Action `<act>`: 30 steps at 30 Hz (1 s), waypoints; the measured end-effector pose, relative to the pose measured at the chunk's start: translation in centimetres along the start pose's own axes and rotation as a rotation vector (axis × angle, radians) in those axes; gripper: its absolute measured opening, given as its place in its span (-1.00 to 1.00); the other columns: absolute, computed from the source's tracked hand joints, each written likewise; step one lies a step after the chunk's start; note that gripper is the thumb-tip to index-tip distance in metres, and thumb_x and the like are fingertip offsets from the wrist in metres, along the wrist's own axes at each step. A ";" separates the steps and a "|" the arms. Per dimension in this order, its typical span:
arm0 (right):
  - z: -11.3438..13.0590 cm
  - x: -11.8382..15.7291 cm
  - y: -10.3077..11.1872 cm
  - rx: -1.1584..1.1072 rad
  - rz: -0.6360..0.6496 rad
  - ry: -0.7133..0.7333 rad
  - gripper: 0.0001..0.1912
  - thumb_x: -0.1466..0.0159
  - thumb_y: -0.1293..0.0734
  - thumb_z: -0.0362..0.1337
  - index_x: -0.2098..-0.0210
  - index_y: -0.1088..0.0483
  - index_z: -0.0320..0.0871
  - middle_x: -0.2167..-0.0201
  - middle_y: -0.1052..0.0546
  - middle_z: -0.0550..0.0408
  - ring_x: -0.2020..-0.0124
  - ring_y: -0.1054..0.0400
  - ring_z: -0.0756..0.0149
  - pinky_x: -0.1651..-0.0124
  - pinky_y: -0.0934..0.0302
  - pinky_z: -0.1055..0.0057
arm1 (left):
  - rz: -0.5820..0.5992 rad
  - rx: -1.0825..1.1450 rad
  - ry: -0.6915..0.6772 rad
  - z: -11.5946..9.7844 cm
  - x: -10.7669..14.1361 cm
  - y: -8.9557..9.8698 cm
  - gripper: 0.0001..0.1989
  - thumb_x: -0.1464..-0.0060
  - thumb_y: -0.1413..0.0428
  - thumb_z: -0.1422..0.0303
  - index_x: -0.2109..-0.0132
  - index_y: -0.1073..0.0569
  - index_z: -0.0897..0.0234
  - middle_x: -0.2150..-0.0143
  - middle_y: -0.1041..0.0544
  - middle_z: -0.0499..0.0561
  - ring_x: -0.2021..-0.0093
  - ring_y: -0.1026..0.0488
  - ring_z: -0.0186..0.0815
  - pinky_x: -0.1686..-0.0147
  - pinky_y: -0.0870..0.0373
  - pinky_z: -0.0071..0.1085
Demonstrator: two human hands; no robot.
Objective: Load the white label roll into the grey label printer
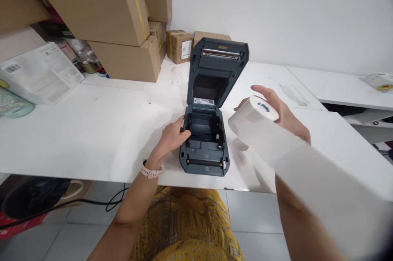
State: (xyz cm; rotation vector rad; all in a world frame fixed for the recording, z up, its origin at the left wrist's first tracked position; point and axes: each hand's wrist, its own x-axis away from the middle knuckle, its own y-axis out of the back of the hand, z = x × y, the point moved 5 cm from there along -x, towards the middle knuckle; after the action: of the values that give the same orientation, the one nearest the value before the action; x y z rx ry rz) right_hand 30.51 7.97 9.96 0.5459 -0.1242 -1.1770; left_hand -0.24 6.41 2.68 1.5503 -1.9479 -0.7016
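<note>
A dark grey label printer [203, 146] stands on the white table with its lid [218, 68] raised. Its roll bay shows, and I see no roll in it. My left hand [173, 135] grips the printer's left side, thumb over the rim and fingers along the outside. To the right of the printer, my right hand [287, 115] holds a roll of white label paper [250, 119] above the table. A long strip of paper [325, 183] trails from the roll toward the lower right, covering part of my right forearm.
Cardboard boxes [89, 7] are stacked at the back left, with a small taped box [179, 46] behind the printer. A white printed box [43, 74] and a green item [15, 103] lie at far left. Another white roll [380, 82] rests at far right. Black cables [101, 202] hang below the table edge.
</note>
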 end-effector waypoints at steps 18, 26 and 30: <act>-13.1 5.3 6.2 -0.138 -0.511 -0.257 -0.43 -0.13 -0.44 -0.25 -0.15 -0.44 0.07 -0.20 -0.59 -0.01 -0.30 -0.43 0.07 -0.43 -0.18 -0.04 | 0.004 0.010 -0.023 0.4 -0.3 -0.2 -0.28 -0.05 0.01 0.38 -0.39 -0.34 0.28 0.60 -0.32 -0.18 0.54 -0.28 -0.28 0.41 -0.15 -0.36; -15.1 9.2 3.2 -0.156 -0.301 -0.338 -0.42 -0.15 -0.56 -0.07 -0.14 -0.47 0.03 0.09 -0.67 0.04 0.25 -0.53 0.21 0.10 -0.49 0.10 | -0.018 -0.007 -0.018 0.0 -0.1 0.0 -0.32 -0.03 0.02 0.35 -0.33 -0.40 0.30 0.56 -0.39 -0.13 0.51 -0.32 -0.25 0.39 -0.20 -0.34; -11.9 7.9 3.0 -0.214 -0.365 -0.187 -0.32 -0.16 -0.42 0.31 -0.13 -0.44 0.08 0.37 -0.56 0.12 0.33 -0.49 0.12 0.15 -0.47 0.03 | -0.022 -0.001 -0.013 0.0 -0.1 -0.1 -0.32 -0.02 0.01 0.36 -0.33 -0.41 0.30 0.56 -0.39 -0.12 0.51 -0.31 -0.26 0.38 -0.20 -0.34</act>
State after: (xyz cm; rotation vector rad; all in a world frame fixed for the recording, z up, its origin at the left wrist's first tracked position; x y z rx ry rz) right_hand 40.59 5.69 -0.39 0.2731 -0.0578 -1.5765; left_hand -0.16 6.47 2.63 1.5725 -1.9426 -0.7235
